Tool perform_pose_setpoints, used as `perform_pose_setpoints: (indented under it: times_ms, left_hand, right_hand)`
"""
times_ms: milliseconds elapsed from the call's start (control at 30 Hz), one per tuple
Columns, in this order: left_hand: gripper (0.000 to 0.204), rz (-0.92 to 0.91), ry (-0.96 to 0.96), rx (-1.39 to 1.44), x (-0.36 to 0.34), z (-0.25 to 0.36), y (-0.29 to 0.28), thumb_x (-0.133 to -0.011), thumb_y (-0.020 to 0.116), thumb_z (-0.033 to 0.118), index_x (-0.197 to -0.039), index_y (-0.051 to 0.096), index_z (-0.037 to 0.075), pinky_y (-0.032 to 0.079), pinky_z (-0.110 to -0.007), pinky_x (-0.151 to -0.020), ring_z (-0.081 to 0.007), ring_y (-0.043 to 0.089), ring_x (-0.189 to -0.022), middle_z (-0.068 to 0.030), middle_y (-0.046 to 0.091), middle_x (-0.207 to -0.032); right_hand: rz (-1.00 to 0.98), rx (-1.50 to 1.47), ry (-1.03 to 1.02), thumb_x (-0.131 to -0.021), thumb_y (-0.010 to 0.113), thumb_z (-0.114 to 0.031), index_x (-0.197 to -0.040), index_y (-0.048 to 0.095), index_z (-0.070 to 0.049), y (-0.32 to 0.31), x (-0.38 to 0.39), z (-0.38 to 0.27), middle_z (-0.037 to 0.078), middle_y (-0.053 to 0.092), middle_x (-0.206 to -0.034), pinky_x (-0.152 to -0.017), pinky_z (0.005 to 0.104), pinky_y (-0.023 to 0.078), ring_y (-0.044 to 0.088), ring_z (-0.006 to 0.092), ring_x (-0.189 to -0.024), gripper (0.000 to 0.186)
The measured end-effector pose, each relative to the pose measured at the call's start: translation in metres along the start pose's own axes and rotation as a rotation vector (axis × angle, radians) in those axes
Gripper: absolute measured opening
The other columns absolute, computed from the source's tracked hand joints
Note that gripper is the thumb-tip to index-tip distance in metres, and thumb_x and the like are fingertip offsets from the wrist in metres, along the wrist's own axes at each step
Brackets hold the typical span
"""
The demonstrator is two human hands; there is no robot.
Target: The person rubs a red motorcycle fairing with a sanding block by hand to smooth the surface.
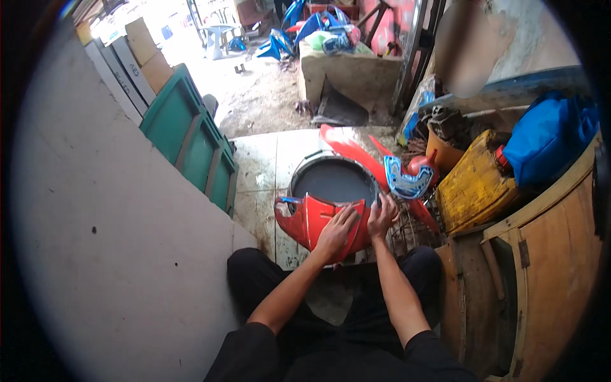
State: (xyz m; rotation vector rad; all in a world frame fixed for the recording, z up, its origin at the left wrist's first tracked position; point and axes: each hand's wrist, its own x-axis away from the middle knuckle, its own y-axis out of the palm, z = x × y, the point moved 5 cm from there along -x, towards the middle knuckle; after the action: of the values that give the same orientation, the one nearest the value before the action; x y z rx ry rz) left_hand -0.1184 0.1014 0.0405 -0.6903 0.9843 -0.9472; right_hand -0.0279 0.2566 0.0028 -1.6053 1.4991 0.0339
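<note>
A glossy red motorcycle fairing panel lies tilted across the near side of a round basin, over its rim. Dark grey liquid fills the basin. My left hand is closed over the panel's right part, fingers bent against its surface; anything small under them is hidden. Just right of the panel, my right hand is raised at the basin's rim, fingers loosely bent and apart, with nothing I can make out in them. A blue-and-white patterned piece rests beyond it, among more red panels.
At the right stand a dirty yellow jerrycan, a blue bag and a wooden cabinet. A white wall and a green panel close off the left. Blue parts lie farther back.
</note>
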Motion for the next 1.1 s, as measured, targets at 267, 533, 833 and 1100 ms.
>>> perform_pose_setpoints:
  times_ms: [267, 533, 833, 1100]
  left_hand:
    - [0.054, 0.218, -0.177, -0.318, 0.026, -0.029, 0.005, -0.091, 0.059, 0.035, -0.142, 0.053, 0.016, 0.024, -0.051, -0.115, -0.0234, 0.034, -0.146, -0.0092, 0.042, -0.154]
    - [0.047, 0.309, -0.351, -0.031, 0.024, -0.026, -0.007, -0.096, 0.053, 0.029, -0.141, 0.053, 0.014, 0.023, -0.049, -0.117, -0.0271, 0.034, -0.145, -0.0112, 0.043, -0.152]
    - [0.041, 0.409, -0.407, -0.029, 0.016, -0.017, -0.012, -0.096, 0.053, 0.024, -0.135, 0.057, 0.010, 0.029, -0.051, -0.116, -0.0318, 0.041, -0.143, -0.0169, 0.048, -0.148]
    - [0.042, 0.391, -0.439, -0.110, 0.024, -0.024, -0.007, -0.097, 0.051, 0.026, -0.136, 0.058, 0.011, 0.027, -0.051, -0.117, -0.0296, 0.041, -0.143, -0.0155, 0.049, -0.149]
  right_hand:
    - [-0.383, -0.356, -0.164, -0.104, 0.040, -0.032, -0.142, 0.050, -0.004, -0.006, 0.063, -0.078, 0.015, 0.046, -0.151, -0.118, 0.0539, 0.022, 0.039, 0.0313, -0.143, 0.048]
    - [-0.537, -0.007, -0.054, -0.106, 0.027, -0.045, -0.156, 0.028, -0.003, -0.014, 0.087, -0.083, 0.015, 0.023, -0.165, -0.122, 0.0579, 0.005, 0.017, 0.0266, -0.154, 0.065]
    - [-0.420, 0.064, 0.127, -0.106, 0.031, -0.044, -0.156, 0.023, 0.000, 0.005, 0.071, -0.057, 0.019, 0.024, -0.163, -0.116, 0.0692, 0.003, 0.019, 0.0291, -0.153, 0.067]
    - [-0.479, 0.115, 0.147, -0.105, 0.034, -0.047, -0.157, 0.023, 0.000, -0.013, 0.116, -0.075, 0.018, 0.026, -0.163, -0.116, 0.0688, 0.000, 0.019, 0.0289, -0.153, 0.070]
